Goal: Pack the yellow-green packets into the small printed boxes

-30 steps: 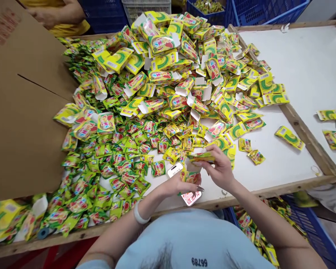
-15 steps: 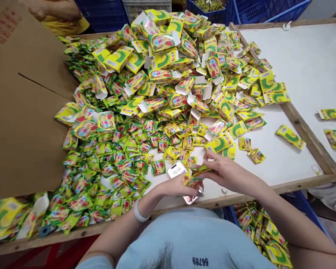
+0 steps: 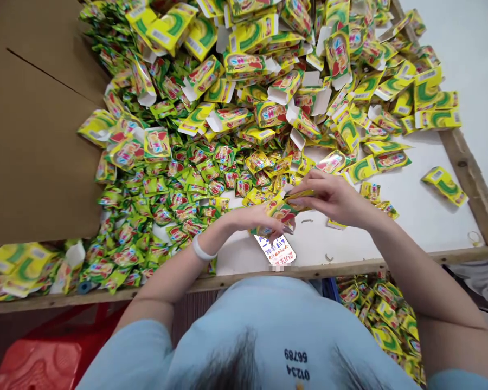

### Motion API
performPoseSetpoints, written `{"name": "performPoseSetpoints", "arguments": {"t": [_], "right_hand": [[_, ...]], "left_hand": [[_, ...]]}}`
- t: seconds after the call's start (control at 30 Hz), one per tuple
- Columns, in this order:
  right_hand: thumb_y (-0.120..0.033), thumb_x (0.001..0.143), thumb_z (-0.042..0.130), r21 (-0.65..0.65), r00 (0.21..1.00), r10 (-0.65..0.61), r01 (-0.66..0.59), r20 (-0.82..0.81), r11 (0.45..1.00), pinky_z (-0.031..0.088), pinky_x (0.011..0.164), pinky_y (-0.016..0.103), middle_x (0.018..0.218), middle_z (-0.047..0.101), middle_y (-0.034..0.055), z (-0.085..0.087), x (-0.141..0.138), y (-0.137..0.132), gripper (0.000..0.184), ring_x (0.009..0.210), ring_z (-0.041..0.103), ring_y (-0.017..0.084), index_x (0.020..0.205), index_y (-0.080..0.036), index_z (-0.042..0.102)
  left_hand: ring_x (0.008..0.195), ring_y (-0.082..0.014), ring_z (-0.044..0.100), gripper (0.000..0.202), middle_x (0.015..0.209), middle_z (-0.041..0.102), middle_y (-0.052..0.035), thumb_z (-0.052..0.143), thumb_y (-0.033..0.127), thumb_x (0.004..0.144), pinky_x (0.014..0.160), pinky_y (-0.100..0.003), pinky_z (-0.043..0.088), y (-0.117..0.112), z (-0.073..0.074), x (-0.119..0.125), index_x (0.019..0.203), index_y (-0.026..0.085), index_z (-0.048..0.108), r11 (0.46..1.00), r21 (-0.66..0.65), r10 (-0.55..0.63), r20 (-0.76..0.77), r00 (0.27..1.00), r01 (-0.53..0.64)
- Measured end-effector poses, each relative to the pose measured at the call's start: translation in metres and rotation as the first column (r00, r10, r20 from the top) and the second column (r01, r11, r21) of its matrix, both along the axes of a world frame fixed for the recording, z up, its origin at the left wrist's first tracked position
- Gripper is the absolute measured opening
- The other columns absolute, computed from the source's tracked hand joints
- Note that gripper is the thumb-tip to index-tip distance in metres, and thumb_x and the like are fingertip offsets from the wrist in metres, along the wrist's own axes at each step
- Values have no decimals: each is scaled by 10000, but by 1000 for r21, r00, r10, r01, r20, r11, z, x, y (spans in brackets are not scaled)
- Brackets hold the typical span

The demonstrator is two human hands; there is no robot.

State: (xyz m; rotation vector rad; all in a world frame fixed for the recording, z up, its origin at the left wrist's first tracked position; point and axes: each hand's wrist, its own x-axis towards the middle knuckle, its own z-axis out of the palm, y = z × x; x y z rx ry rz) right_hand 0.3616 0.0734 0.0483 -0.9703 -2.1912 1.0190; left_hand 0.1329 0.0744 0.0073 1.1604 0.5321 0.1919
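My left hand (image 3: 256, 218), with a white band at its wrist, is closed around a small yellow and green candy box (image 3: 282, 212) printed with fruit. One end of that box faces my right hand (image 3: 333, 197). The right fingers are pinched on a yellow candy packet (image 3: 303, 198) at that end; they partly hide it, and how many packets are there I cannot tell. Under my left hand a lit phone (image 3: 275, 252) lies on the white tabletop. Loose green candy packets (image 3: 183, 206) spread to the left, and yellow candy packets (image 3: 258, 162) lie just beyond my hands.
A heap of candy boxes (image 3: 252, 62), many with open white flaps, covers the back. A large cardboard carton (image 3: 44, 135) stands at left. A wooden rail (image 3: 390, 262) edges the table; below are a blue crate with filled boxes (image 3: 384, 319) and a red stool (image 3: 44, 357).
The view has tilted down and closer, so the table appears higher and the red stool shows. Both hands stay together at the candy box, with slight finger shifts. The phone screen is differently covered.
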Motion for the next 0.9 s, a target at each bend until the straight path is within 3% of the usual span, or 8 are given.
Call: {"name": "performPoseSetpoints", "arguments": {"t": [0.17, 0.3, 0.37, 0.43, 0.53, 0.7, 0.8, 0.9], "right_hand": [[-275, 952, 603, -32, 996, 9, -6, 90, 999, 460, 671, 284, 801, 597, 27, 7, -6, -3, 137, 766, 569, 163, 968, -232, 732], [-303, 915, 642, -133, 996, -77, 81, 39, 988, 514, 671, 293, 905, 633, 42, 9, -10, -11, 147, 775, 622, 159, 1026, -213, 674], [-375, 880, 683, -304, 991, -124, 101, -58, 947, 550, 627, 280, 958, 658, 52, 9, -8, -12, 259, 761, 661, 155, 1065, -202, 628], [-433, 847, 713, -444, 979, -173, 109, -106, 889, 551, 543, 255, 884, 679, 47, 5, -4, -14, 284, 653, 665, 136, 964, -184, 641], [-468, 833, 718, -539, 967, -230, 136, -112, 831, 482, 405, 224, 739, 689, 33, -6, -1, -18, 309, 456, 583, 90, 782, -166, 677], [-525, 896, 625, -685, 988, -93, -15, -121, 728, 434, 345, 190, 505, 627, -24, -12, 1, -28, 384, 353, 556, 97, 954, -166, 747], [-518, 928, 583, -682, 990, -18, -85, -143, 726, 467, 377, 187, 603, 689, -7, -12, -3, -46, 377, 402, 598, 100, 1007, -190, 751], [-479, 914, 610, -627, 991, -64, -24, -118, 778, 480, 372, 204, 651, 687, -1, -14, 0, -69, 321, 425, 588, 103, 830, -206, 758]], "left_hand": [[544, -114, 535, 233, 604, 582, 16, 722, 343, 716, 531, -241, 452, -1, -2, 2, 820, 151, 640, 992, -77, -99, 8, 995, 99], [562, -105, 527, 265, 622, 572, 29, 713, 331, 721, 559, -238, 454, -7, -7, 6, 902, 148, 650, 992, -103, -71, 4, 997, 71], [560, -105, 526, 298, 630, 575, 29, 714, 342, 717, 556, -239, 451, -8, -7, 5, 932, 148, 647, 993, -104, -51, 16, 999, 53], [552, -107, 524, 311, 619, 572, 30, 716, 351, 715, 547, -241, 439, -7, -7, 3, 938, 148, 639, 994, -99, -54, 17, 998, 56], [560, -117, 533, 305, 602, 557, 32, 708, 362, 720, 544, -245, 431, -8, -8, 0, 920, 145, 631, 993, -84, -82, 12, 997, 83], [556, -113, 511, 230, 591, 543, 34, 699, 349, 731, 536, -242, 418, -14, -15, 6, 783, 155, 588, 995, -44, -85, 2, 996, 85], [528, -107, 501, 240, 575, 537, 38, 715, 313, 714, 521, -242, 414, -25, -20, 19, 679, 173, 524, 995, -24, -93, 0, 996, 93], [696, -160, 625, 352, 776, 644, 5, 768, 282, 665, 642, -279, 508, -37, -19, 31, 947, 179, 584, 997, 47, -61, 27, 998, 59]]}}
